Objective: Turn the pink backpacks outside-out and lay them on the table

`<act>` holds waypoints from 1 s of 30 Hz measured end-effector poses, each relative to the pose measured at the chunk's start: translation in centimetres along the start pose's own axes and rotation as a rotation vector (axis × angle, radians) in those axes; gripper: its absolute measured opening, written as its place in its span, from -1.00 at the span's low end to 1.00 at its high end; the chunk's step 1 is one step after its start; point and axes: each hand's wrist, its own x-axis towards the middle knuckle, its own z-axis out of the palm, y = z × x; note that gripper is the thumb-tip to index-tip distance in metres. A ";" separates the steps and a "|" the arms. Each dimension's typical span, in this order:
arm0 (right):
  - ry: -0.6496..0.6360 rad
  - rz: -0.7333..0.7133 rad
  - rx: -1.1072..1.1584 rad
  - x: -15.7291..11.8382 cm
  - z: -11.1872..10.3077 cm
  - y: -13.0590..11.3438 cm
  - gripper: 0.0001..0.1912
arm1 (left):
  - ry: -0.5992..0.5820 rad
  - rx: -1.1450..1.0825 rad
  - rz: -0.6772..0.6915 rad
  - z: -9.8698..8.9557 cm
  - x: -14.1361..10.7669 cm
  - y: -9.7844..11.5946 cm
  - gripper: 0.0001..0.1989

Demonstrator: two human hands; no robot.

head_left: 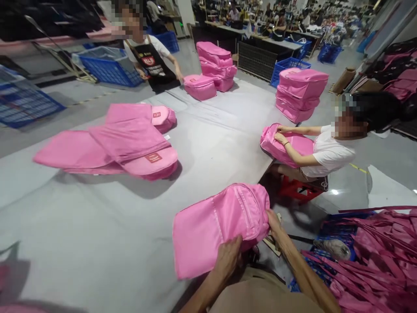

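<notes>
A pink bag (202, 234) lies at the near edge of the pale table, its flat panel to the left and its zipped, rounded end to the right. My left hand (230, 254) is closed on the bag's near edge, around the middle of its length. At the rounded right end, my right hand (273, 221) grips the fabric, with its fingertips partly hidden behind the bag. Farther left on the table, several pink pieces (130, 139) overlap, two of them with reddish label patches.
Pink bags are stacked at the table's far side (216, 61) and right side (301, 95). A seated person (339, 148) handles a pink bag at right; another person (151, 56) stands across the table. Pink straps fill a blue crate (335, 226) at lower right.
</notes>
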 end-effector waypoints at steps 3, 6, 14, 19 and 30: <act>0.020 -0.260 -0.139 -1.4 -0.2 -4.0 -0.41 | 0.171 -0.066 -0.117 -1.3 -2.4 1.3 -0.64; 0.031 -0.399 -0.222 -3.2 0.5 -7.9 -0.42 | 0.356 -0.153 -0.138 -2.0 -4.5 2.0 -0.72; 0.029 -0.548 -0.562 -5.9 3.4 -12.9 -0.50 | 0.566 -0.614 -0.103 -2.5 -6.2 0.7 -0.60; 0.014 -0.560 -0.757 -6.1 6.4 -14.3 -0.56 | 0.637 -0.769 -0.060 -2.2 -6.3 -0.5 -0.58; 0.010 -0.602 -0.951 -7.7 12.3 -15.3 -0.56 | 1.036 -0.063 0.089 -2.5 -7.9 -3.9 -0.66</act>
